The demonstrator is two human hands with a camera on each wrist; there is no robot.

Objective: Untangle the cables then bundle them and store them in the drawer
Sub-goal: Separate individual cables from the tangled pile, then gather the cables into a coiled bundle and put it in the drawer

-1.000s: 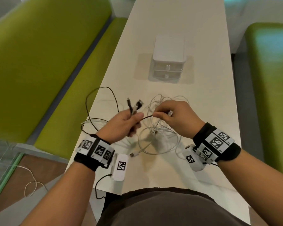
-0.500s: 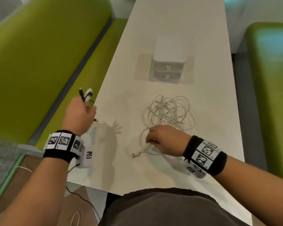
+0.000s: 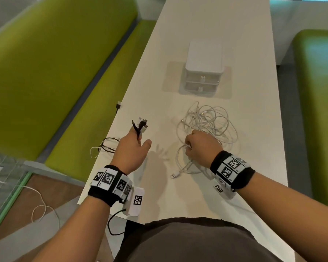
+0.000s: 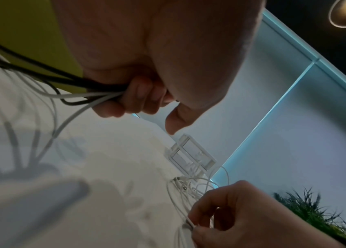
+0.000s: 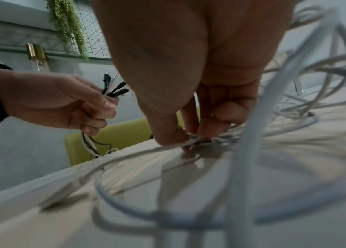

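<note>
The left hand is raised near the left edge of the long white worktop, its grip closed around a mixed bundle of thin black and white cables. The left wrist view shows the fingers curled round the cable runs with the thumb extended and free. The connector ends project above the fist, and the remaining lengths of the bundle trail from below the hand over the left edge of the worktop, where loops hang beside the edge. One black connector end lies at the left edge, farther from the person than the hand. The right hand rests on the near side of the tangled heap of white cables, which lies on the middle of the worktop, toward the near edge. Its grip is a pinch: thumb and fingertips close on one white strand of the heap at the worktop surface. A white USB connector end of the heap lies on the worktop between the two wrists, toward the near edge. The small white two-drawer plastic storage box stands on the centre line of the worktop beyond the heap, apart from it, with both drawers shut. A green upholstered bench runs along the left edge of the worktop.
</note>
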